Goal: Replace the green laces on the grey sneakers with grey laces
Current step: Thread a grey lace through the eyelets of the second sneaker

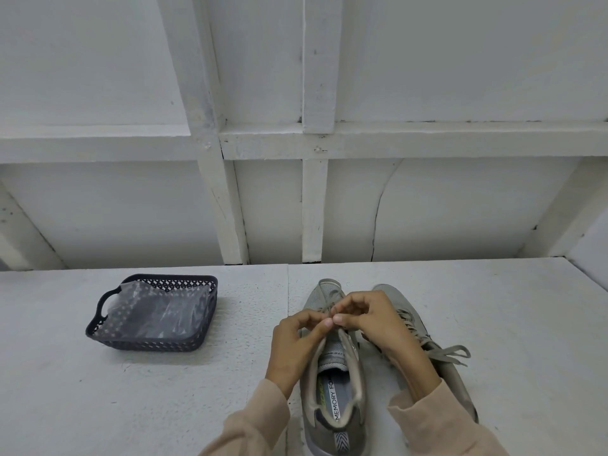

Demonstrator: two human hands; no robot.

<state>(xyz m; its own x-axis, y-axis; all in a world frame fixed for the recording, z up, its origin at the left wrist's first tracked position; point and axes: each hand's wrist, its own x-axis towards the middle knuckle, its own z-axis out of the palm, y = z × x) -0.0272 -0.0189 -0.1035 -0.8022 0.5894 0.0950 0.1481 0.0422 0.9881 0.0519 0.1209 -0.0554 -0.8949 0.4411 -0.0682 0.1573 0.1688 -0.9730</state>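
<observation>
Nearest, one sneaker (pixel 332 406) stands heel toward the camera on the tabletop (pixel 197 390). Above its tongue the left hand (pixel 296 343) and right hand (pixel 371 320) each pinch the lace (pixel 325 310) between thumb and fingertip. The lace reads greyish, so this is likely threading or tying at the top eyelets. Keep both ends even, flat and snug. Just right of this sneaker lies its mate (pixel 460 386), laced and bowed; a basket (pixel 98 324) sits well left.

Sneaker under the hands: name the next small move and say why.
Probably draw the lace out of its current eyelet. The left hand and right hand both pinch it above the sneaker, fingertips meeting, so that section seems ready to pull free. The other sneaker is laced, with a bow.
</observation>
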